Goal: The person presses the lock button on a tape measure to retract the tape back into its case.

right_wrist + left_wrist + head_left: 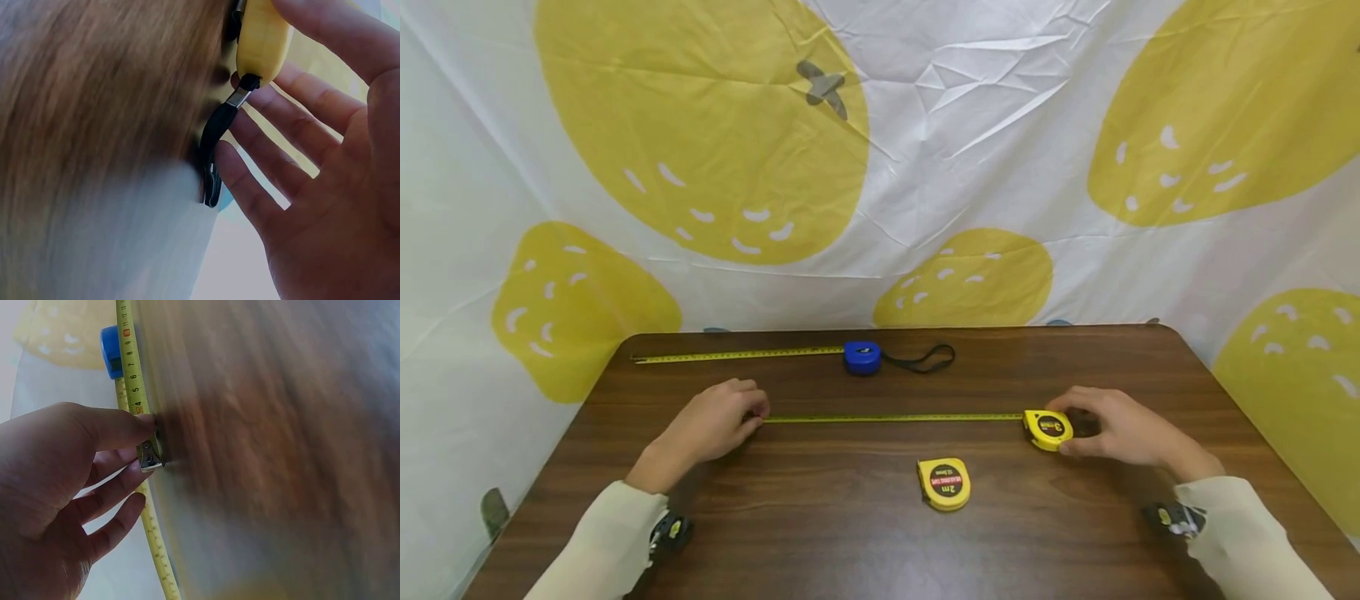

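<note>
A yellow tape measure (1048, 431) marked 3 lies on the dark wooden table, its narrow yellow blade (887, 417) drawn out to the left. My right hand (1120, 429) holds the case between thumb and fingers at its right side. In the right wrist view a black wrist strap (215, 125) hangs from the case, beside my fingers. At the blade's far left end my left hand (711, 421) pinches the tape near its metal end hook (150, 461). The hook shows just past the thumb in the left wrist view.
Toward the table's (820, 533) back edge lies a blue tape measure (862, 358) with a black strap (925, 363), its blade (737, 356) extended leftward. Nearer me sits another yellow tape measure (945, 483) marked 2m. Behind the table hangs a white cloth (970, 167) printed with yellow fruit.
</note>
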Motion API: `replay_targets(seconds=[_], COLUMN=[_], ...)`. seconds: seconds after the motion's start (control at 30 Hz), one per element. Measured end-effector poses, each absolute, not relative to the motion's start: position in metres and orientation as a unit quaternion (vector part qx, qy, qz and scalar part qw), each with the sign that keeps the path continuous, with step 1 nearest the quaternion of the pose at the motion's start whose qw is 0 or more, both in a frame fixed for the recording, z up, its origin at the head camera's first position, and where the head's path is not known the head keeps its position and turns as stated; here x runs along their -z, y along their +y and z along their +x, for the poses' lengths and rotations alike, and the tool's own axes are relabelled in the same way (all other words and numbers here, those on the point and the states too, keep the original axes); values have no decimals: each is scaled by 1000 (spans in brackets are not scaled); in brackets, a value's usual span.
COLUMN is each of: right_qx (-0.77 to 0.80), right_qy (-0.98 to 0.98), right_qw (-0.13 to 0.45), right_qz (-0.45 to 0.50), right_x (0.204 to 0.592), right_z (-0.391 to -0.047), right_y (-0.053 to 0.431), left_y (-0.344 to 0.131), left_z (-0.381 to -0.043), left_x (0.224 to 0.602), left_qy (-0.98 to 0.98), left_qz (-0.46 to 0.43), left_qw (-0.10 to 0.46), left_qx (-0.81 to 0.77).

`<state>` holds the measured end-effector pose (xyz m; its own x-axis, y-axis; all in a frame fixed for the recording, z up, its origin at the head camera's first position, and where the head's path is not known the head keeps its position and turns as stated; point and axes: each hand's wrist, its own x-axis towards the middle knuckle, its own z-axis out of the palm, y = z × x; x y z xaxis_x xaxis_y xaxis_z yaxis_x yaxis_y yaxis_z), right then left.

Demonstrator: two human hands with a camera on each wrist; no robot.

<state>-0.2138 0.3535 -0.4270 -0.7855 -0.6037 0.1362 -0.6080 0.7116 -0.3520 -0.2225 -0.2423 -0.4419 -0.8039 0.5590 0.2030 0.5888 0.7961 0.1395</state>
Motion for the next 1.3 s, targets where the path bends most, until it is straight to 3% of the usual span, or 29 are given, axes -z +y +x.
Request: replay_targets(seconds=[1.3], right_qx=[-188], right_qy=[-928], right_qw=[-4], right_qz=[321], right_x=[435], right_z=[-218], right_y=[339], left_y=[-251], left_z=[-218], left_x=[441], left_qy=[-949], left_qz=[-283], left_qw=[65], left_qx=[122])
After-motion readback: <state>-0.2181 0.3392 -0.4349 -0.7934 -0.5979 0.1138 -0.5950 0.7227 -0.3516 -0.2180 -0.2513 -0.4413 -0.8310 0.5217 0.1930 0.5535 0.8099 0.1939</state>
